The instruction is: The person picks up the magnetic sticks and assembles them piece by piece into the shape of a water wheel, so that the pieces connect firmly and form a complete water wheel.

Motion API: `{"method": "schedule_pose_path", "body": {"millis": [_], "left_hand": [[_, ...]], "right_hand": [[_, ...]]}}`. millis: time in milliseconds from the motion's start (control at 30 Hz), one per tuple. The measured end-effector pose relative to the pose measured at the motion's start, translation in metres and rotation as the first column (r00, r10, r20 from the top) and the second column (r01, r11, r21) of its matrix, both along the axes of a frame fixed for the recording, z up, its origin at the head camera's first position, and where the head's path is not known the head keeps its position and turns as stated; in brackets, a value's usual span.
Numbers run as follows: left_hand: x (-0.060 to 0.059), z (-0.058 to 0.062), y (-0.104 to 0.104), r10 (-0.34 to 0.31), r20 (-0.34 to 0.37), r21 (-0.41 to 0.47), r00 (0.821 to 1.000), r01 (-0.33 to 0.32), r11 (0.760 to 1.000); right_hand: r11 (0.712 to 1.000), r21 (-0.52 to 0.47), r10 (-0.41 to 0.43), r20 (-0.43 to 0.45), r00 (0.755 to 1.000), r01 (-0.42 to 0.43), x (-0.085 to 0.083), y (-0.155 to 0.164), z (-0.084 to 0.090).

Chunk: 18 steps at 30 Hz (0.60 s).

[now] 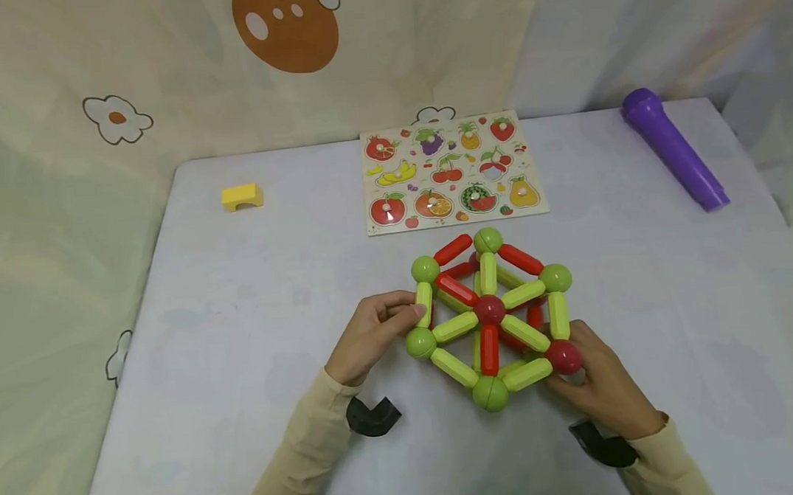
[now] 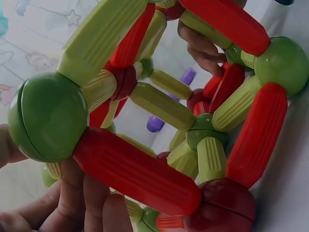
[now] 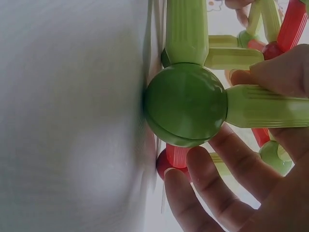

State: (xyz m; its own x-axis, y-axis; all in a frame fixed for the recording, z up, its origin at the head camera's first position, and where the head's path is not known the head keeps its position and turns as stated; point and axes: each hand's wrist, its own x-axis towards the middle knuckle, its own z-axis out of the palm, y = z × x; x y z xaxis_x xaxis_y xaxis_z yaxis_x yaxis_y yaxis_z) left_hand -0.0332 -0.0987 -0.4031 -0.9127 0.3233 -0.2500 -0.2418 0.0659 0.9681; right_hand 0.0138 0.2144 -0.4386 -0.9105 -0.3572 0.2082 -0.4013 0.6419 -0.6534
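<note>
A ball-and-stick toy frame point(image 1: 489, 317) of green and red sticks and balls stands on the white table point(image 1: 254, 342). My left hand point(image 1: 409, 315) pinches a pale green stick point(image 1: 424, 304) on the frame's left side. In the left wrist view its fingers point(image 2: 84, 203) lie under a red stick point(image 2: 135, 169) beside a green ball point(image 2: 48, 116). My right hand point(image 1: 579, 359) grips the frame's near right corner at a red ball point(image 1: 564, 357). In the right wrist view its fingers point(image 3: 222, 169) and thumb curl round a green stick point(image 3: 265, 106) that joins a green ball point(image 3: 186, 104).
A fruit puzzle board point(image 1: 453, 171) lies behind the frame. At the back left sits a yellow arch block point(image 1: 242, 197), and a purple cylinder point(image 1: 674, 147) lies at the back right. Patterned cloth point(image 1: 98, 105) hangs behind and to the left of the table.
</note>
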Motion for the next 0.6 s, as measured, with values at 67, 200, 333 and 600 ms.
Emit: {"method": "schedule_pose_path", "body": {"millis": [67,200,333,600], "left_hand": [[0.002,0.0,-0.001,0.002,-0.003,-0.005,1.0,-0.002,1.0],[0.01,-0.001,-0.007,0.02,0.011,0.012,1.0,-0.02,1.0],[0.022,-0.003,-0.015,0.05,0.029,0.055,0.998,-0.052,0.997],[0.037,-0.009,-0.034,0.123,0.014,0.087,0.992,-0.123,0.988]], "right_hand": [[1.0,-0.007,0.007,-0.01,1.0,-0.007,-0.001,0.0,0.0],[0.999,-0.045,0.021,-0.042,0.999,-0.023,-0.008,-0.004,-0.001],[0.995,-0.089,0.027,-0.063,0.998,-0.033,-0.018,-0.013,-0.003],[0.993,-0.085,0.076,-0.063,0.995,-0.082,-0.031,-0.033,-0.006]]}}
